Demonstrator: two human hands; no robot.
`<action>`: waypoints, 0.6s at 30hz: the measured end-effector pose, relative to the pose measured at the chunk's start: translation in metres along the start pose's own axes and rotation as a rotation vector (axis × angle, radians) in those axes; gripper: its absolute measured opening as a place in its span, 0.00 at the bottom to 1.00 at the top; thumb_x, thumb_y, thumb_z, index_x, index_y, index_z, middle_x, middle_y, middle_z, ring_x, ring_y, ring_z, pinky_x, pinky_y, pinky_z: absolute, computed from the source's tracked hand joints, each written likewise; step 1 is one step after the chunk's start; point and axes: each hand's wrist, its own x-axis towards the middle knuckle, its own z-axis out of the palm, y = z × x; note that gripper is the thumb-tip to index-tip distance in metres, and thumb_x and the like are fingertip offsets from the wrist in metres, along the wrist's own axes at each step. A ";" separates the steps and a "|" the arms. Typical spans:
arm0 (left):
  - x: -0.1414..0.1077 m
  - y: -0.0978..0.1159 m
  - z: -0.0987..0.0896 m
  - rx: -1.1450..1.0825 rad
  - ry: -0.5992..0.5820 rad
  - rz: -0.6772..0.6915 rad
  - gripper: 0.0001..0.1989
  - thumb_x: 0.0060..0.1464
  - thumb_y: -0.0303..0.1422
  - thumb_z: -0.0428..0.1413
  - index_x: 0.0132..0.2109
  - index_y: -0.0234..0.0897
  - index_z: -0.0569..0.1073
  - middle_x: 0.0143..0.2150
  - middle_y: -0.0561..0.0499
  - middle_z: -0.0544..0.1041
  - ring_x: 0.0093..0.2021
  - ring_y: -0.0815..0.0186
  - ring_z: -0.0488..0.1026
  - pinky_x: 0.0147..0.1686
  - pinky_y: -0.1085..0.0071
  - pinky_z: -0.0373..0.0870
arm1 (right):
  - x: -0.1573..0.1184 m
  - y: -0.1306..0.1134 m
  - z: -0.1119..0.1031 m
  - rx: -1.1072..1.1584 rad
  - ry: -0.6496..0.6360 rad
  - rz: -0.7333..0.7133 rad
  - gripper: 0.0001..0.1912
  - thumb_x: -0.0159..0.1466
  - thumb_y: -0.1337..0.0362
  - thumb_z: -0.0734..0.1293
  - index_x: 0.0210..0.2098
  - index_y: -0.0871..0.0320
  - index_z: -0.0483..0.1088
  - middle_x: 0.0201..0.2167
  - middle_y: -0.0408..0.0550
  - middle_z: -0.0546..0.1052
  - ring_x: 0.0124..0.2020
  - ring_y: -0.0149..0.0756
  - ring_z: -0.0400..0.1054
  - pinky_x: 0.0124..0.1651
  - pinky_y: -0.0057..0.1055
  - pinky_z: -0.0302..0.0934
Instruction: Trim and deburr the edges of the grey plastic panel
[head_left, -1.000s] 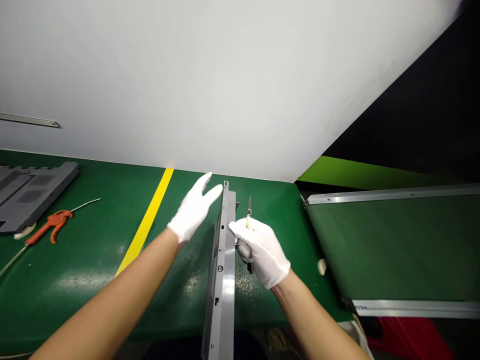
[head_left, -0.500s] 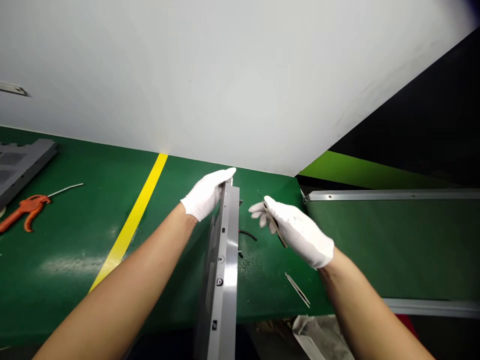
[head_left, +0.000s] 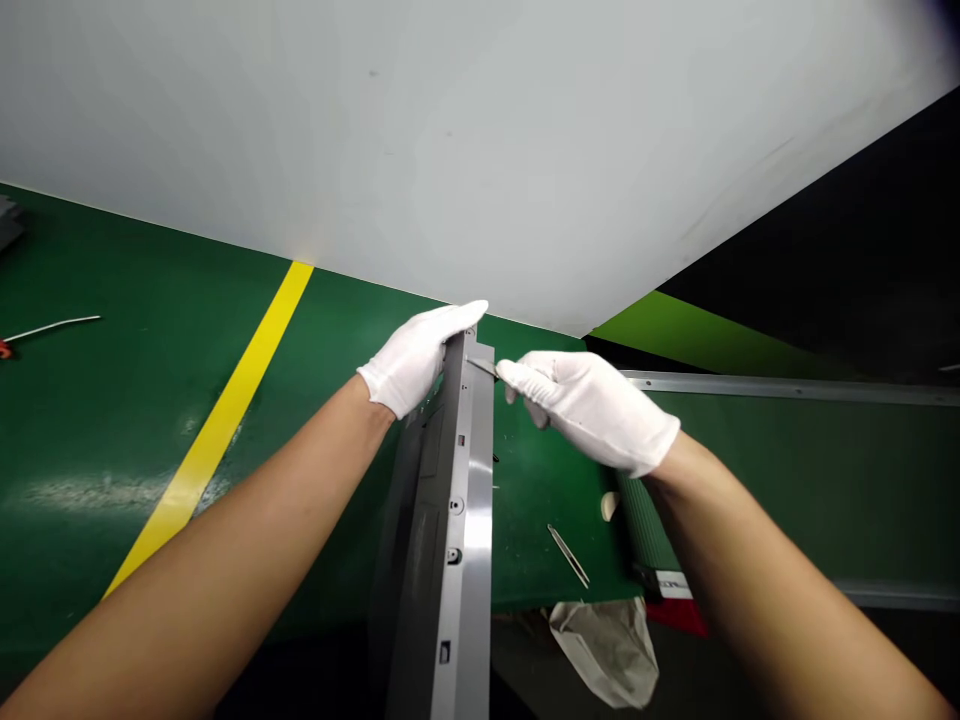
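Note:
A long grey metal panel (head_left: 478,500) stands on edge in the middle, its narrow side with small holes and slots facing up. My left hand (head_left: 420,358), in a white glove, is closed round the panel's far end. In my right hand (head_left: 592,405), also gloved, a thin metal tool (head_left: 482,366) is pinched; its tip touches the panel's edge near the far end. Most of the tool is hidden by my fingers. To the right of the panel, a pair of tweezers (head_left: 568,555) lies on the green table (head_left: 337,330).
A white wall (head_left: 480,180) rises behind the table. At the far left are a thin metal nozzle (head_left: 56,326) and a grey part (head_left: 9,222). A green conveyor (head_left: 795,480) runs off to the right. Grey cloth (head_left: 609,655) hangs below the table's front edge.
My right hand has moved left, bringing the tool against the panel's edge. My left hand still holds the far end. The view has shifted, and the orange air gun is now mostly out of frame.

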 end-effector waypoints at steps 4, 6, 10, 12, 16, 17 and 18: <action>-0.001 0.001 0.002 -0.001 0.005 -0.001 0.21 0.58 0.44 0.62 0.29 0.35 0.62 0.26 0.54 0.63 0.26 0.73 0.63 0.31 0.71 0.62 | 0.010 -0.001 0.006 -0.292 0.213 -0.122 0.37 0.66 0.34 0.60 0.27 0.67 0.65 0.21 0.45 0.60 0.25 0.16 0.43 0.30 0.20 0.37; -0.002 0.001 0.003 0.009 0.011 -0.003 0.21 0.59 0.44 0.62 0.29 0.35 0.62 0.26 0.54 0.63 0.26 0.73 0.62 0.30 0.72 0.60 | 0.011 -0.002 0.007 -0.399 0.262 -0.164 0.39 0.66 0.33 0.59 0.25 0.67 0.64 0.21 0.45 0.58 0.25 0.17 0.39 0.31 0.22 0.34; -0.004 0.003 0.004 0.019 0.012 -0.003 0.21 0.59 0.44 0.61 0.29 0.35 0.62 0.25 0.54 0.62 0.25 0.73 0.61 0.30 0.72 0.59 | 0.006 -0.006 0.006 -0.507 0.265 -0.175 0.39 0.67 0.33 0.58 0.26 0.66 0.66 0.19 0.47 0.56 0.25 0.19 0.39 0.32 0.24 0.31; -0.005 0.003 0.004 0.017 0.009 -0.013 0.21 0.59 0.44 0.61 0.29 0.35 0.62 0.25 0.54 0.62 0.26 0.73 0.61 0.30 0.72 0.59 | 0.004 -0.008 0.006 -0.517 0.266 -0.168 0.38 0.67 0.34 0.59 0.26 0.66 0.67 0.19 0.47 0.55 0.25 0.19 0.40 0.33 0.25 0.30; -0.005 0.003 0.004 0.016 0.022 -0.035 0.21 0.58 0.45 0.61 0.30 0.35 0.62 0.26 0.54 0.61 0.25 0.73 0.60 0.29 0.72 0.59 | -0.001 -0.011 0.007 -0.537 0.265 -0.148 0.36 0.68 0.36 0.60 0.26 0.66 0.67 0.19 0.47 0.55 0.25 0.19 0.37 0.34 0.25 0.29; -0.005 0.003 0.004 0.015 0.028 -0.039 0.21 0.58 0.45 0.62 0.30 0.35 0.62 0.26 0.54 0.61 0.25 0.73 0.60 0.28 0.72 0.58 | -0.002 -0.011 0.007 -0.542 0.266 -0.149 0.37 0.68 0.36 0.59 0.25 0.66 0.67 0.18 0.47 0.56 0.25 0.19 0.36 0.33 0.25 0.29; -0.005 0.003 0.004 0.011 0.033 -0.041 0.22 0.58 0.45 0.62 0.30 0.36 0.62 0.26 0.54 0.61 0.25 0.73 0.59 0.28 0.72 0.58 | -0.003 -0.011 0.008 -0.546 0.269 -0.151 0.37 0.68 0.36 0.59 0.25 0.66 0.67 0.18 0.46 0.56 0.25 0.19 0.36 0.33 0.25 0.30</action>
